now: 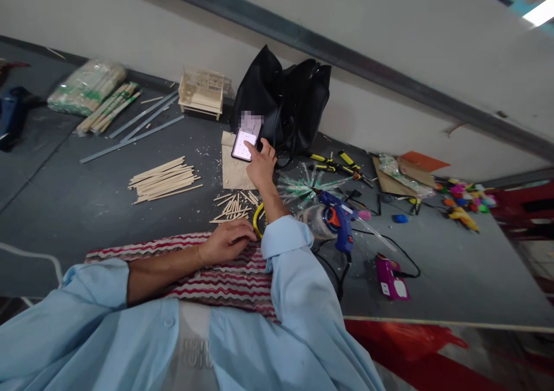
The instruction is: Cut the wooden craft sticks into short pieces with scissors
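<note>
My right hand (262, 165) reaches forward with fingers apart, one fingertip at the lit screen of a phone (244, 144). The phone is by a black bag (277, 100), over a sheet of brown paper (234, 173); part of the view above it is blurred out. My left hand (229, 240) rests on a red-and-white striped cloth (203, 284), its fingers loosely bent and apart, holding nothing I can see. Just beyond it lie short wooden sticks (236, 207) and a yellow ring (257, 221), partly covered by my right arm.
Long sticks (164, 180), metal strips (132, 140) and a small wooden model bench (201, 94) lie to the left. On the right, a blue glue gun (341, 221) leans over a clear container (318, 221), with its cord trailing near a purple box (392, 278). Pliers (329, 163) lie beyond.
</note>
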Demonstrator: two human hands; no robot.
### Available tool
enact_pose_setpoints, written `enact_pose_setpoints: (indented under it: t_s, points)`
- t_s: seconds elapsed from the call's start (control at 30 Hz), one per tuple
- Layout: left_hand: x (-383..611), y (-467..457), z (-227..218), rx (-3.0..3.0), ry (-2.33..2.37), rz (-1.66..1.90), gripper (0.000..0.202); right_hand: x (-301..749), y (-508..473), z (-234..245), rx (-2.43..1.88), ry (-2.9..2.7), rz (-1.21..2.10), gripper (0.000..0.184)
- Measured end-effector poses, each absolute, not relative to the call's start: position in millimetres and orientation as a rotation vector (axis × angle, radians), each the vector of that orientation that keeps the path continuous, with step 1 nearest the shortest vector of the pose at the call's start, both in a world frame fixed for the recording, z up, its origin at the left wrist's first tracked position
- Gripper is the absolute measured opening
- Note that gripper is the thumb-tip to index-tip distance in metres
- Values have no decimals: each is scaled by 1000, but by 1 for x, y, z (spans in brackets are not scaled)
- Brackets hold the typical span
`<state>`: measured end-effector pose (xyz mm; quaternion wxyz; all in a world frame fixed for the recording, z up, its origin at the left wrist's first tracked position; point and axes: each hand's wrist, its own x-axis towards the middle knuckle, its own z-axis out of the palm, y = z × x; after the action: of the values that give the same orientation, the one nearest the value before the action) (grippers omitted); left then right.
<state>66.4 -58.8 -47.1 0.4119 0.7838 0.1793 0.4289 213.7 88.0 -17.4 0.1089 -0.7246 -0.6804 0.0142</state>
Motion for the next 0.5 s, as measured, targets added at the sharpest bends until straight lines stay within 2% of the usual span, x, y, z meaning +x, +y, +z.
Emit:
enact_pose_setpoints:
  t_s: [0.5]
  points:
    - [67,-58,-50,1976,436,1095,27,212,87,-17,-2144,-2000,71,68]
